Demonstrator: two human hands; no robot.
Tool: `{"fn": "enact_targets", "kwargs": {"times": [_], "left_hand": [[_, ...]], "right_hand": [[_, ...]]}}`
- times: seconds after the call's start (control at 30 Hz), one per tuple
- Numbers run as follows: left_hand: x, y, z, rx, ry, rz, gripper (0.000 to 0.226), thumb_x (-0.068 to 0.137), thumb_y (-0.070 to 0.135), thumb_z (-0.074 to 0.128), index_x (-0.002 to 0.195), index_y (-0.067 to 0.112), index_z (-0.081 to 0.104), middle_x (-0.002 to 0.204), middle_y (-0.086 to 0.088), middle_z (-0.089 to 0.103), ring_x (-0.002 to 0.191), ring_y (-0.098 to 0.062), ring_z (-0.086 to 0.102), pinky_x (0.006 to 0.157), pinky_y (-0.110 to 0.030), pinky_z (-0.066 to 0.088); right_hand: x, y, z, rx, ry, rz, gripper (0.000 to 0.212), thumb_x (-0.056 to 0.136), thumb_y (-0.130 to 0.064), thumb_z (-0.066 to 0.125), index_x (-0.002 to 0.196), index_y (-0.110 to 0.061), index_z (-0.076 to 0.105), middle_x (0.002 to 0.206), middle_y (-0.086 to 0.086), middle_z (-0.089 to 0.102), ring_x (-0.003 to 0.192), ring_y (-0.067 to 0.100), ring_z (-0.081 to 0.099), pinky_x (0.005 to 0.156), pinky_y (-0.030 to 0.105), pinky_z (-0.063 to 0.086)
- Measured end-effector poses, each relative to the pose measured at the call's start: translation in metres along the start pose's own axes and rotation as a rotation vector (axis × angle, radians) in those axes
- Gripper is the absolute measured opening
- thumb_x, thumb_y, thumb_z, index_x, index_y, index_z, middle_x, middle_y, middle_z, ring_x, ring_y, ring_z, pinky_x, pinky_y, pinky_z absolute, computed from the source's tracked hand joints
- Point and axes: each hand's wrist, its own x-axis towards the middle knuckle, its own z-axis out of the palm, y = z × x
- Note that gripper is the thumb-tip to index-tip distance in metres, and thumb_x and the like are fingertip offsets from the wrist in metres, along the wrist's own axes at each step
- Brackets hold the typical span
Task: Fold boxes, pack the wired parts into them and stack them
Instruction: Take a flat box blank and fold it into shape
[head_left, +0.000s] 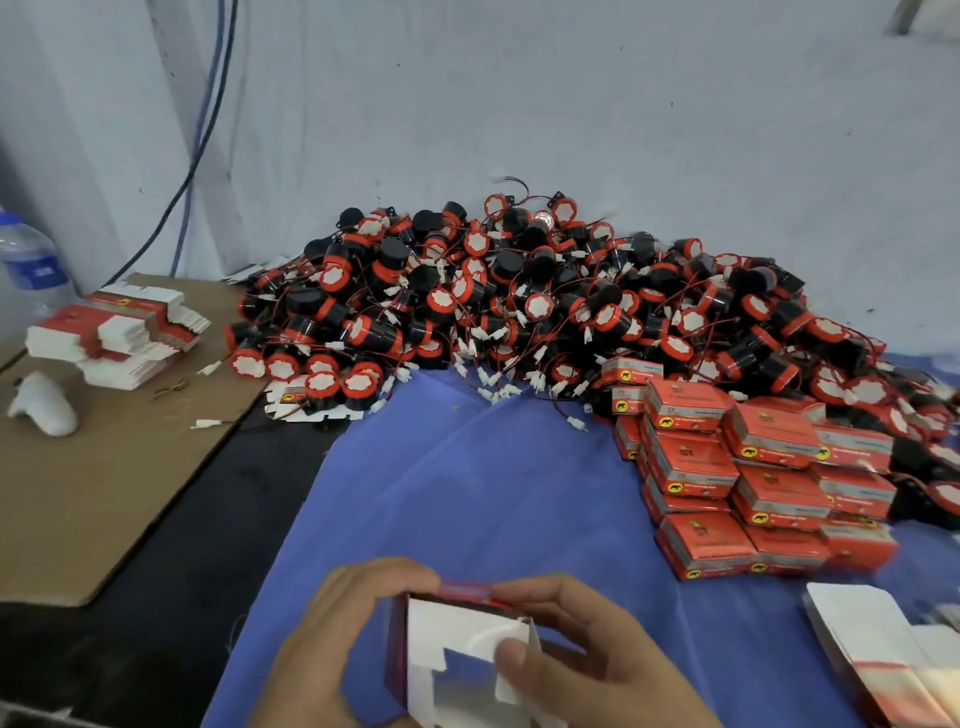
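Note:
A half-folded red and white box is held at the bottom centre, its white inside facing me. My left hand grips its left side, fingers curled over the top edge. My right hand grips the right side, thumb pressing a white flap inward. Behind lies a big heap of black and red wired parts with white connectors. Closed red boxes are stacked at the right.
Flat unfolded box blanks sit in a pile on brown cardboard at the left, and more blanks lie at the lower right. A water bottle stands far left. A blue cloth covers the table.

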Motion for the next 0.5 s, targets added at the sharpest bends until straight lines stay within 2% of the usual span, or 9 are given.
{"fn": "enact_targets", "kwargs": {"times": [0.03,0.07,0.13,0.2,0.27,0.3,0.33,0.43,0.5], "left_hand": [[-0.002,0.001,-0.002,0.021,-0.018,0.048,0.071,0.048,0.054,0.087,0.114,0.061,0.060,0.123,0.028,0.061,0.124,0.003,0.052,0.104,-0.014,0.037],[0.003,-0.004,-0.003,0.089,-0.041,0.095,0.073,0.051,0.070,0.078,0.119,0.069,0.051,0.126,0.033,0.057,0.124,0.006,0.050,0.102,-0.009,0.035],[-0.001,-0.017,-0.002,0.166,-0.004,0.091,0.072,0.060,0.086,0.065,0.127,0.066,0.049,0.128,0.031,0.059,0.125,0.005,0.050,0.100,-0.007,0.036],[-0.003,-0.017,0.004,0.112,0.005,0.103,0.068,0.061,0.083,0.068,0.124,0.063,0.055,0.124,0.026,0.062,0.122,0.002,0.052,0.095,-0.012,0.043],[-0.004,-0.014,0.010,0.032,-0.043,0.056,0.051,0.052,0.077,0.077,0.100,0.065,0.066,0.110,0.013,0.068,0.105,-0.003,0.059,0.081,-0.008,0.045],[-0.004,-0.012,0.012,0.057,-0.059,0.022,0.043,0.049,0.076,0.081,0.086,0.059,0.070,0.101,0.005,0.068,0.095,-0.003,0.060,0.074,-0.004,0.044],[-0.007,-0.010,0.013,0.034,-0.061,-0.016,0.038,0.050,0.073,0.083,0.082,0.054,0.073,0.101,0.003,0.065,0.095,0.000,0.058,0.074,-0.002,0.045],[-0.013,-0.006,0.017,0.176,-0.024,0.182,0.022,0.070,0.067,0.067,0.089,0.058,0.071,0.124,0.015,0.055,0.121,0.009,0.044,0.097,0.000,0.030],[-0.017,-0.001,0.018,0.184,-0.010,0.216,0.020,0.073,0.066,0.065,0.089,0.056,0.070,0.126,0.023,0.053,0.123,0.005,0.044,0.099,-0.003,0.029]], "right_hand": [[-0.001,-0.001,0.000,-0.031,0.036,0.003,0.022,0.091,-0.014,0.073,0.109,-0.025,0.072,0.109,-0.010,0.076,0.097,0.012,0.074,0.080,0.016,0.053],[-0.001,-0.001,-0.001,-0.074,0.071,0.007,0.021,0.091,-0.014,0.073,0.108,-0.026,0.071,0.106,-0.012,0.076,0.094,0.009,0.074,0.080,0.015,0.052],[-0.002,-0.001,-0.001,-0.182,0.107,0.016,0.022,0.090,-0.017,0.073,0.107,-0.031,0.071,0.101,-0.017,0.076,0.093,0.001,0.073,0.081,0.013,0.052],[-0.002,-0.001,0.000,-0.238,0.117,0.019,0.021,0.091,-0.017,0.072,0.105,-0.033,0.070,0.099,-0.019,0.075,0.091,0.000,0.072,0.081,0.015,0.054],[-0.003,0.000,0.000,-0.277,0.124,0.012,0.021,0.092,-0.017,0.070,0.104,-0.034,0.069,0.098,-0.019,0.075,0.089,0.001,0.072,0.080,0.015,0.053],[-0.003,0.000,0.000,-0.277,0.123,0.020,0.021,0.092,-0.017,0.070,0.104,-0.033,0.069,0.098,-0.019,0.074,0.090,0.001,0.072,0.080,0.015,0.053],[-0.004,0.000,-0.001,-0.278,0.119,0.021,0.022,0.092,-0.015,0.069,0.104,-0.033,0.069,0.098,-0.020,0.074,0.090,0.000,0.072,0.080,0.014,0.052],[-0.009,-0.002,-0.004,-0.250,0.092,0.043,0.029,0.092,-0.013,0.070,0.098,-0.041,0.071,0.100,-0.020,0.073,0.089,0.005,0.073,0.081,0.016,0.053],[-0.012,-0.002,-0.006,-0.212,0.071,0.059,0.031,0.092,-0.015,0.071,0.093,-0.046,0.071,0.102,-0.018,0.073,0.088,0.009,0.074,0.080,0.019,0.055]]}}
